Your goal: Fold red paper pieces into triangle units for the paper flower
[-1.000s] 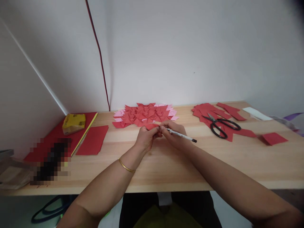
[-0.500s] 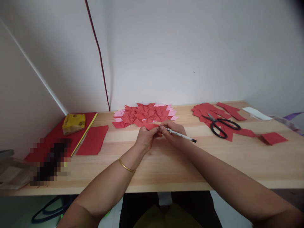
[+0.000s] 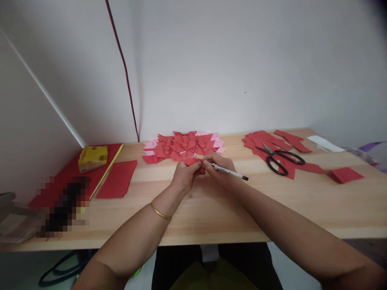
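My left hand [image 3: 183, 175] is closed on a small piece of red paper [image 3: 191, 161], thumb on top. A white pen [image 3: 229, 172] with a dark end lies in my right hand [image 3: 222, 169], whose fingers are closed and meet the left thumb at the paper. The pen's dark end points to the lower right, and its other end is hidden between the fingers. Just behind both hands lies a heap of folded red paper shapes [image 3: 184, 145], with folded pink paper shapes [image 3: 219, 141] showing at its sides.
Black-handled scissors [image 3: 275, 159] rest on cut red paper [image 3: 263, 139] at the right. Beyond are a folded red piece [image 3: 347, 174] and a white strip [image 3: 325, 143]. At left lie a red paper stack [image 3: 116, 179], a yellow packet [image 3: 93, 158] and a yellow-edged red sheet [image 3: 65, 171].
The view has shifted very slightly. Both hands keep the same hold on the paper and the pen, with almost no movement.
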